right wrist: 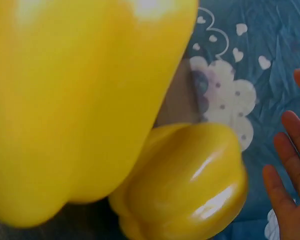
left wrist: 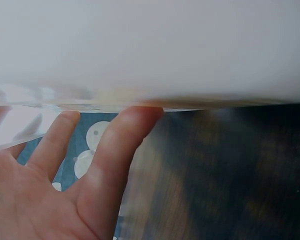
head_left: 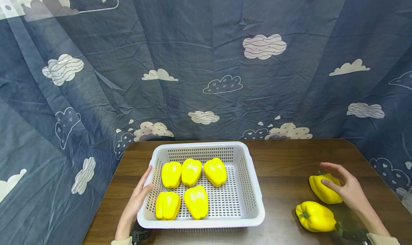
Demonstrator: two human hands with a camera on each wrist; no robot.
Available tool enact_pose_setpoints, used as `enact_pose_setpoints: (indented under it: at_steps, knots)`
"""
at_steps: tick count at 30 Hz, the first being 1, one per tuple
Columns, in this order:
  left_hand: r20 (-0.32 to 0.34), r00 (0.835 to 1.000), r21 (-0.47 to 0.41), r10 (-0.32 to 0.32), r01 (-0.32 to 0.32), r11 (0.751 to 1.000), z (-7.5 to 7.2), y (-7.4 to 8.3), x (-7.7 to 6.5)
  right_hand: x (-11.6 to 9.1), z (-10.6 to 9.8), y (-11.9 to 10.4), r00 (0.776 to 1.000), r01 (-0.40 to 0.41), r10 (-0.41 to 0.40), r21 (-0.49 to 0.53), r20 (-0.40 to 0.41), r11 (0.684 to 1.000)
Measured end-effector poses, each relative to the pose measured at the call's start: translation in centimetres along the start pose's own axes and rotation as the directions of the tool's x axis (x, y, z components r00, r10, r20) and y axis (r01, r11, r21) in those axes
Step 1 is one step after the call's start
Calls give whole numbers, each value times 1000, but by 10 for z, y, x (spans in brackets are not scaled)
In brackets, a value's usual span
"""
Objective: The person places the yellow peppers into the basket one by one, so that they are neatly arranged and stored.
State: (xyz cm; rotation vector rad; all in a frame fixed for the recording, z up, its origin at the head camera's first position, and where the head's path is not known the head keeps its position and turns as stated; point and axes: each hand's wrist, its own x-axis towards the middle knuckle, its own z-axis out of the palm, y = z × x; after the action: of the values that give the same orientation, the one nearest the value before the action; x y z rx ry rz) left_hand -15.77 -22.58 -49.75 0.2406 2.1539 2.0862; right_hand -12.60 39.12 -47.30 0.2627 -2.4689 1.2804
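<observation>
A light grey plastic basket (head_left: 254, 187) with slotted walls stands on the table, and several yellow bell peppers (head_left: 196, 202) lie inside it, mostly toward its left. My left hand (head_left: 136, 198) rests against the basket's left side, thumb and fingers extended at the rim. In the left wrist view, the fingertips (left wrist: 142, 117) touch the pale basket wall (left wrist: 155, 55). To the right, my right hand (head_left: 346, 186) reaches over a yellow bell pepper (head_left: 323, 191), fingers spread and apart from it. Another bell pepper (head_left: 315, 216) lies nearer the front; both also show in the right wrist view.
The brown wooden table (head_left: 276, 166) runs beneath everything, with rounded back corners. Behind and beside it hangs a dark blue cloth (head_left: 193, 30) printed with clouds. Each wrist wears a dark strap (head_left: 140, 235).
</observation>
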Motion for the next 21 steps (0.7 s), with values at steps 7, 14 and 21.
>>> enact_pose_setpoints:
  at_steps: [7, 14, 21]
  knots:
    - [-1, 1000, 2, 3, -3, 1000, 0, 0, 0, -5, -5, 16, 997, -72, 72, -32, 3, 997]
    - [1, 1000, 2, -9, 9, 1000, -1, 0, 0, -12, -10, 28, 984, -164, 166, -35, 58, 986]
    - [3, 1000, -1, -15, 15, 1000, -1, 0, 0, -17, -8, 43, 988, -112, 115, -34, 103, 993]
